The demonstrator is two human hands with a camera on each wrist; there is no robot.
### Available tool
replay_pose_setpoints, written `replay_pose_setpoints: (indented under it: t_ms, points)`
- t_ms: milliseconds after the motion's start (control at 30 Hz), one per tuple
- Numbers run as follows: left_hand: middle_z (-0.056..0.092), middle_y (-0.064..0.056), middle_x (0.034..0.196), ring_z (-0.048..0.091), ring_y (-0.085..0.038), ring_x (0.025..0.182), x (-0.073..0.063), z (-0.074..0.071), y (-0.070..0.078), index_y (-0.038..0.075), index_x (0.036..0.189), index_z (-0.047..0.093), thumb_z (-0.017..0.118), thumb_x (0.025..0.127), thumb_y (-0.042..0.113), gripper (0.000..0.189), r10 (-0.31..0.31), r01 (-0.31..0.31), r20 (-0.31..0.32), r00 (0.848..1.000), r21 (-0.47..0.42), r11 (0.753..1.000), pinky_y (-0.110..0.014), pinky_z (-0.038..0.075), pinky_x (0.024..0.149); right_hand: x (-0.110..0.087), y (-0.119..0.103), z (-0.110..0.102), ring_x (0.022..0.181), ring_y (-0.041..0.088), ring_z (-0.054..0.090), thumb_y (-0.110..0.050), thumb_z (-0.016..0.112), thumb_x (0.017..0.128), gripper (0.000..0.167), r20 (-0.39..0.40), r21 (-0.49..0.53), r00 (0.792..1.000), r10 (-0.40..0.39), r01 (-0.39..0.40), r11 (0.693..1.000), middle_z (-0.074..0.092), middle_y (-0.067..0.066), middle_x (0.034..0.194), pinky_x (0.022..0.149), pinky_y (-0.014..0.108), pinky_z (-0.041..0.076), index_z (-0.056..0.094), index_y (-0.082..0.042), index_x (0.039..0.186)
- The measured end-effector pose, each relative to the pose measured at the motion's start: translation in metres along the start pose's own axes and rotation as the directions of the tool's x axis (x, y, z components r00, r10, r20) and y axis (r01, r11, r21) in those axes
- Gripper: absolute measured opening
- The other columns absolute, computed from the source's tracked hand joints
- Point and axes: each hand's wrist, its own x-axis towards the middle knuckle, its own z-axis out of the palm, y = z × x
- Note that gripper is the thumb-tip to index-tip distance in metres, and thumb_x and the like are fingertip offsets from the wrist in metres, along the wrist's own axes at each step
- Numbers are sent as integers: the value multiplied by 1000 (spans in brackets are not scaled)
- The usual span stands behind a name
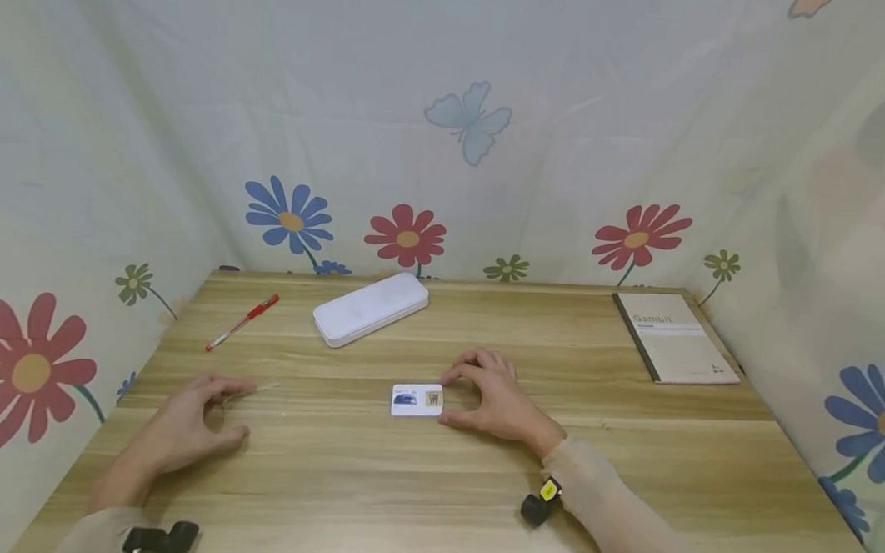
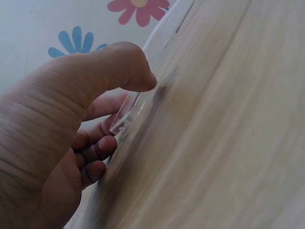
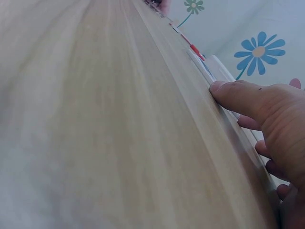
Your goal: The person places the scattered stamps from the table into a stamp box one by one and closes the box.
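Observation:
A small white card (image 1: 417, 400) with rounded corners, a dark blue picture and a tan square lies flat near the middle of the wooden table. My right hand (image 1: 496, 400) holds it at its right end, thumb at the near corner and forefinger at the far one. On the left, my left hand (image 1: 190, 422) has thumb and fingers curled around a clear plastic piece (image 2: 125, 120), thin and flat like a card sleeve. Only faint edges of that plastic show in the head view. In the right wrist view the thumb (image 3: 233, 95) hides part of the card.
A white pencil case (image 1: 371, 309) lies beyond the card, slightly left. Farther left is a red-capped pen (image 1: 242, 323). A notebook (image 1: 675, 339) with a dark spine lies at the far right. Flower-printed cloth (image 1: 462, 194) surrounds the table's back and sides.

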Motion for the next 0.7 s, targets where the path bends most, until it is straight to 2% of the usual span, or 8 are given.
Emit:
replay_pose_setpoints:
  t_ms: [167,233,400,533,700]
  points:
    - [70,-8,127,65,-29,112,2,-1,6,16,144,73,96,81,26,67,-27,27,10,1000,-16,1000,-44,51,97,0,0,-1,139,28,44,-47,97,86,49,4,5,1000,2,-2,1000,57,0,142,115,56,28,77,-29,127]
    - [70,-10,130,67,-33,115,2,-2,8,16,144,73,95,82,25,67,-32,32,14,999,-19,999,-45,53,99,0,0,-1,138,28,44,-46,97,86,49,5,7,1000,0,0,1000,57,0,142,115,56,28,77,-28,128]
    - [71,-11,133,68,-37,121,5,-3,14,18,145,72,95,82,24,67,-20,21,19,1000,-22,1000,-52,54,103,-1,-1,-1,139,29,43,-47,97,87,50,12,18,1000,3,-4,1000,56,1,142,116,57,27,77,-27,128]
    - [70,-9,130,65,-33,117,10,-5,22,18,144,72,95,83,23,65,3,-3,18,1000,-29,1000,-56,53,98,-1,0,0,139,29,44,-47,96,87,49,8,17,1000,0,0,1000,56,1,142,116,58,28,77,-27,127]
    - [69,-10,124,62,-30,110,22,-6,35,17,144,72,94,83,22,65,53,-53,14,998,-26,998,-53,53,90,0,1,0,138,28,44,-47,97,87,49,2,13,1000,-5,5,1000,57,0,141,115,57,28,77,-27,127]
